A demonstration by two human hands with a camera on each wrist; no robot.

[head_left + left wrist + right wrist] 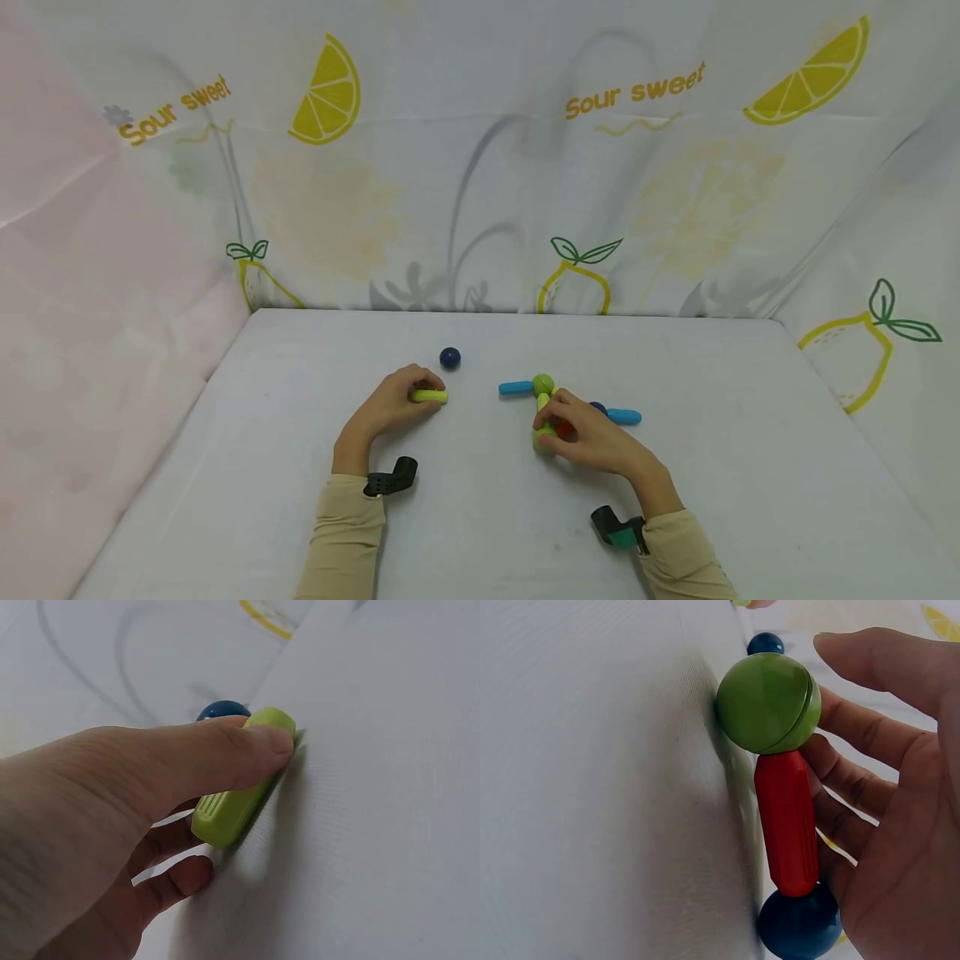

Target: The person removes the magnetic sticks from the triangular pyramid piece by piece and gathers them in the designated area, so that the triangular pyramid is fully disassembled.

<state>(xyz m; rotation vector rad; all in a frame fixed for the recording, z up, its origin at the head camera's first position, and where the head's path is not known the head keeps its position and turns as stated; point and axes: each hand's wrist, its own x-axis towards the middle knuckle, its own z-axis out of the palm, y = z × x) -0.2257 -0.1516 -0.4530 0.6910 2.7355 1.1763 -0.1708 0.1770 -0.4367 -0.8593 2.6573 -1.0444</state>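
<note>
My left hand (392,406) pinches a yellow-green ribbed rod (232,806) between thumb and fingers, low over the white table. Just beyond it sits a loose dark blue ball (450,357). My right hand (596,433) is around the near green ball (761,701) of a joined ball-and-rod toy. In the right wrist view its thumb stands apart from the ball, and the relaxed fingers lie behind it. A red rod (786,825) links that ball to a blue ball (799,922). Another yellow-green rod (542,402) runs to the far green ball (543,383).
Light blue rods stick out from the toy, one blue rod (516,387) to the left and another blue rod (624,416) to the right. Behind the white tabletop (465,508) hangs a lemon-printed cloth (465,167). Both wrists carry black camera mounts.
</note>
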